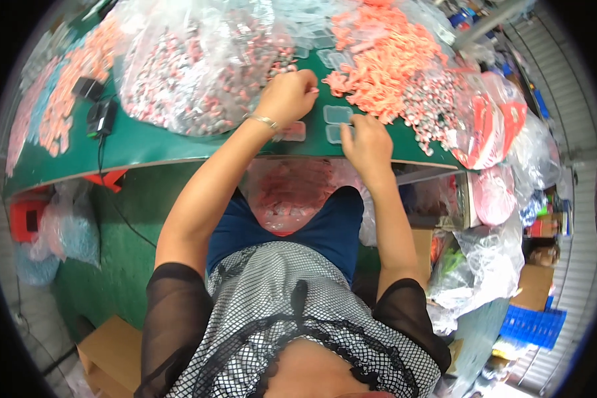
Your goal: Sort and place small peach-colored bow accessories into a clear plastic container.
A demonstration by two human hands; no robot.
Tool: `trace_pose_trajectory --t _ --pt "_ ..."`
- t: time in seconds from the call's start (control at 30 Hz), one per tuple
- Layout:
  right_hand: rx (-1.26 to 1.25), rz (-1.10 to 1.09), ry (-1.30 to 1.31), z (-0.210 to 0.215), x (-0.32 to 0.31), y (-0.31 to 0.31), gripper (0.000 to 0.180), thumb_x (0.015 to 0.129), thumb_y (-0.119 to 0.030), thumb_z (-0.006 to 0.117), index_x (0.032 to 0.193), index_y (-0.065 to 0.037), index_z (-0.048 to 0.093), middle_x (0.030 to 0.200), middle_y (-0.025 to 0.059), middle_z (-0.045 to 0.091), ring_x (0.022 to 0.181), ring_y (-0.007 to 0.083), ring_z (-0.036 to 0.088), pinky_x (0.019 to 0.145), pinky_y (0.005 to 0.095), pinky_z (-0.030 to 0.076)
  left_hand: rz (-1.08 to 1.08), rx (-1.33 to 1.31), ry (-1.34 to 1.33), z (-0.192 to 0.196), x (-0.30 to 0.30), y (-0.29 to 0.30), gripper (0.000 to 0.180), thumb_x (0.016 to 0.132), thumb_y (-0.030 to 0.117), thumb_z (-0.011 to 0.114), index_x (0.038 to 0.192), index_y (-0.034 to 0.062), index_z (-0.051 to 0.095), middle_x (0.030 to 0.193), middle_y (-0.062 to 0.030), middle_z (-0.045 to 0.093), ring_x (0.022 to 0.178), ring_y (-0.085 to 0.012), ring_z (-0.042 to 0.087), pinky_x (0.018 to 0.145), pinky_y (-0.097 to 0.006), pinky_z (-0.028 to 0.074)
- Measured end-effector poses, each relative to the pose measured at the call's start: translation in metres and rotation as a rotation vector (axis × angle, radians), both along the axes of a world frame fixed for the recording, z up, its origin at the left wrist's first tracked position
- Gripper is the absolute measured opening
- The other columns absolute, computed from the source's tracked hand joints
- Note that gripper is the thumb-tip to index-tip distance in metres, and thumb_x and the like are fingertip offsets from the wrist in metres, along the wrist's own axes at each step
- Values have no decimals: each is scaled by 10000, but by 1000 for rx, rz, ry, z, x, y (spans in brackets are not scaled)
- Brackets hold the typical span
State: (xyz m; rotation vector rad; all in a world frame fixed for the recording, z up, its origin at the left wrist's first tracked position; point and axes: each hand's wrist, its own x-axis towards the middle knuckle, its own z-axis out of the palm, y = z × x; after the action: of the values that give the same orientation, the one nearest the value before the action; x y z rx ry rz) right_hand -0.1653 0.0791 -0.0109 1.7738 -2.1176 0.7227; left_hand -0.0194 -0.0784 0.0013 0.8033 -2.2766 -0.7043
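Observation:
My left hand (288, 96), with a bracelet at its wrist, is over the green table beside a large clear bag (179, 86) of small pink and grey pieces. Its fingers are curled together; whatever they pinch is too small to make out. To its right, my right hand (370, 140) has thumb and fingers at the right edge of a small clear plastic box (334, 134), whose lid (338, 114) lies open on the far side. Below my left wrist is another small clear box (294, 131) with something pink inside.
A heap of orange strap-like pieces (391, 60) covers the far right, beside loose pink and grey pieces (434, 106) and a red-and-white bag (491, 119). More orange strips (79, 86) and black adapters (101, 118) with a cable occupy the left. An open bag (288, 192) hangs below the table edge.

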Motion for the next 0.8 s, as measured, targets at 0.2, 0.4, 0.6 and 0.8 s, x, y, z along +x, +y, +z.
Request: trace_pose_trajectory --t 0.2,0.4,0.6,0.8 --pt "-277 -81 -50 13 -17 11 111 841 -159 682 877 -54 679 789 115 660 733 299 638 672 394 503 -15 119 59 16 21 40 182 834 186 704 945 42 687 762 -75 684 599 -175 651 580 -321 490" --pt "-67 -487 192 9 -97 53 114 772 -154 687 885 -163 701 894 13 669 923 261 625 805 474 440 -3 90 116 13 27 57 173 822 172 724 941 51 694 767 -76 681 592 -182 636 571 -323 489" --pt "-53 -523 96 2 -129 87 158 783 -154 700 939 -132 692 922 79 667 932 289 635 787 461 477 5 54 111 9 27 65 172 815 176 733 936 60 696 787 -82 676 623 -200 633 588 -336 499" --pt "-146 -458 -187 -11 -123 93 147 793 -47 705 937 -53 679 880 107 658 710 251 641 653 366 509 9 50 79 5 25 68 173 815 193 730 930 68 696 796 -77 681 632 -210 640 598 -348 502"
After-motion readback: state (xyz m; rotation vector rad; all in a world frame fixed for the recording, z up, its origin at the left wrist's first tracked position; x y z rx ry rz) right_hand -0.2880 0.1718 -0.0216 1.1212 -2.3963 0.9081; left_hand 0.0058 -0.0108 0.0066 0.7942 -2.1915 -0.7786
